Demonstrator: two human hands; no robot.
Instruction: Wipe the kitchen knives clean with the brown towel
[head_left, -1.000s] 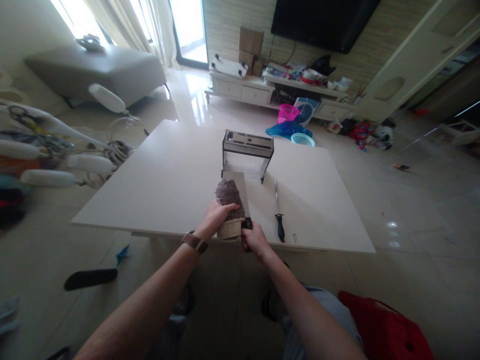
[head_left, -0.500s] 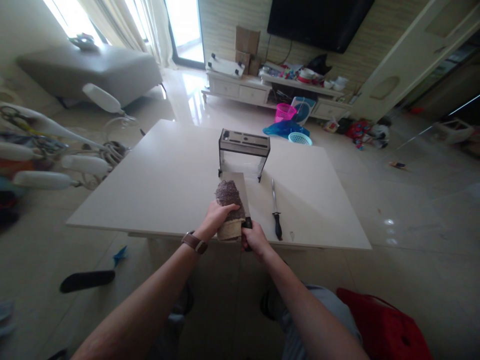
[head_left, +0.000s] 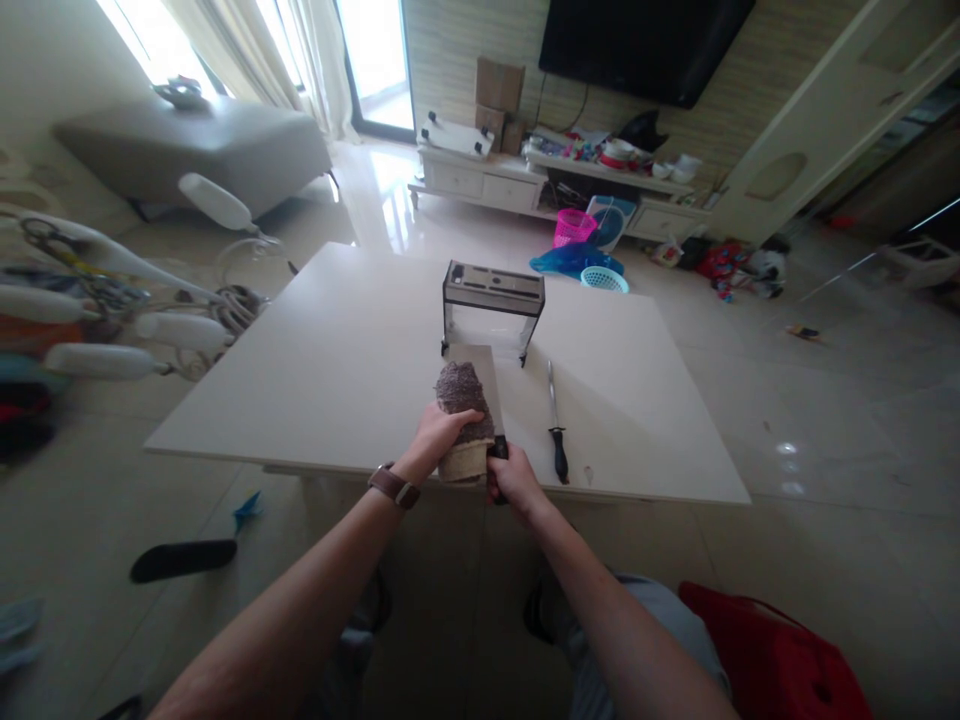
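My left hand (head_left: pixel 442 432) is closed on a brown and beige cloth (head_left: pixel 465 392), its thumb across the top. The cloth lies over part of the broad grey blade of a cleaver (head_left: pixel 484 368). On the right, my right hand (head_left: pixel 514 476) is wrapped round the cleaver's black handle. Beyond the blade stands a knife block (head_left: pixel 495 283) with a slotted top and clear sides. A sharpening rod (head_left: pixel 558 440) with a black handle lies to the right of the cleaver on the white table (head_left: pixel 300 370).
White rounded parts with cables (head_left: pixel 214 205) are off the table's left side. A black elongated object (head_left: pixel 184 560) lies on the floor at lower left. A red bag (head_left: pixel 772 650) is at lower right. Baskets and a blue plastic bag (head_left: pixel 574 260) sit beyond the table.
The whole view has shifted slightly, so things appear a little further right. Both hands keep their holds, with no clear movement relative to the table.
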